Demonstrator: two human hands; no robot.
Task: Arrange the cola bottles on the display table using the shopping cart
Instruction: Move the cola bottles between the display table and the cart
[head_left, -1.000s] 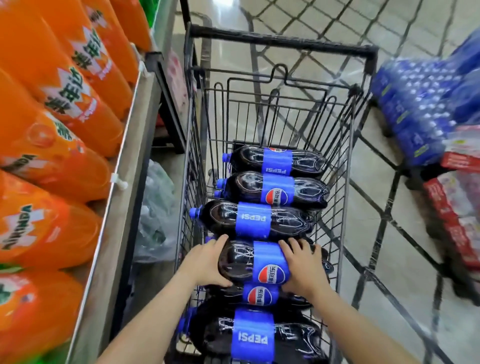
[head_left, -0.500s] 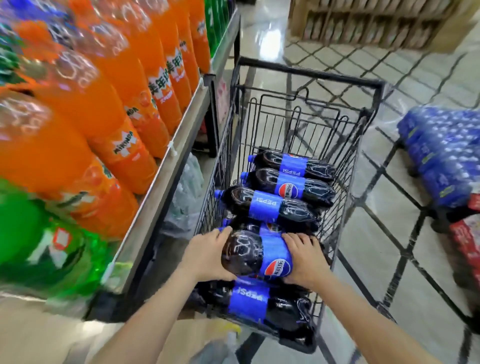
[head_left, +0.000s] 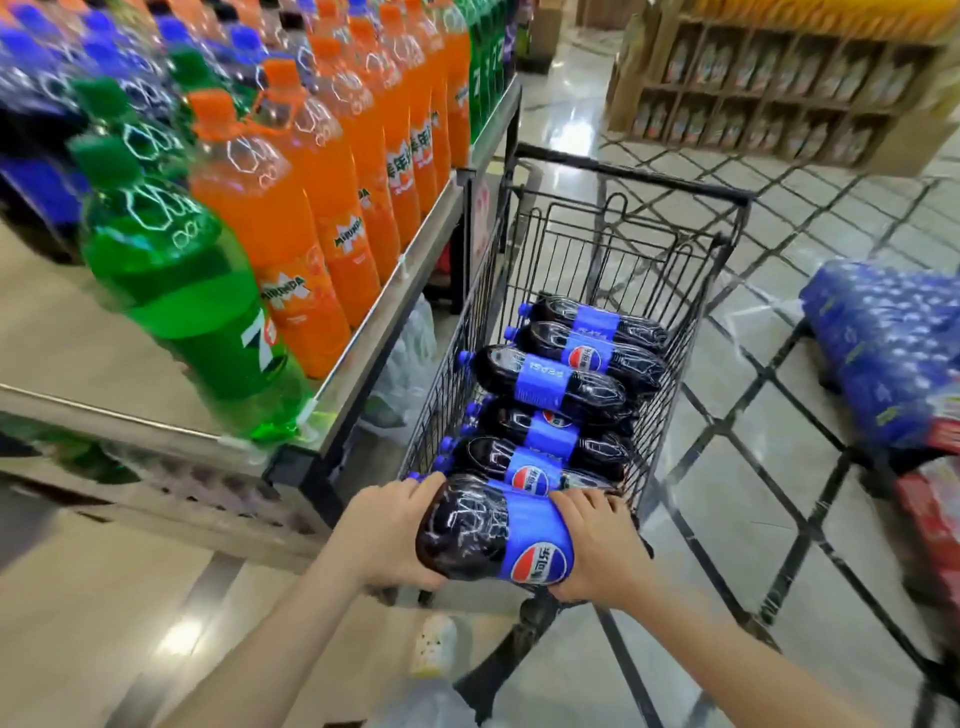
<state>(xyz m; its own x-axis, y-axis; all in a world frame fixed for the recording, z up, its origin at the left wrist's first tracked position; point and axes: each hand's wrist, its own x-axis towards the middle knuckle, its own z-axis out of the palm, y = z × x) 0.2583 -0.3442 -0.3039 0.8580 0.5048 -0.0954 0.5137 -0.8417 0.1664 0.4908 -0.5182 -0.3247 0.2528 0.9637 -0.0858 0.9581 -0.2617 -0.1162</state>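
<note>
Dark cola bottle (head_left: 470, 530) gripped sideways over the shopping cart (head_left: 613, 244) near edge.

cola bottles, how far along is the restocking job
Early to midway, by the look of it. Done: blue-capped bottles already stand at the back of the display table, though blurred. In hand: one cola bottle gripped by the left hand and right hand at the cart's near end. Left: at least five cola bottles lie in the cart.
</note>
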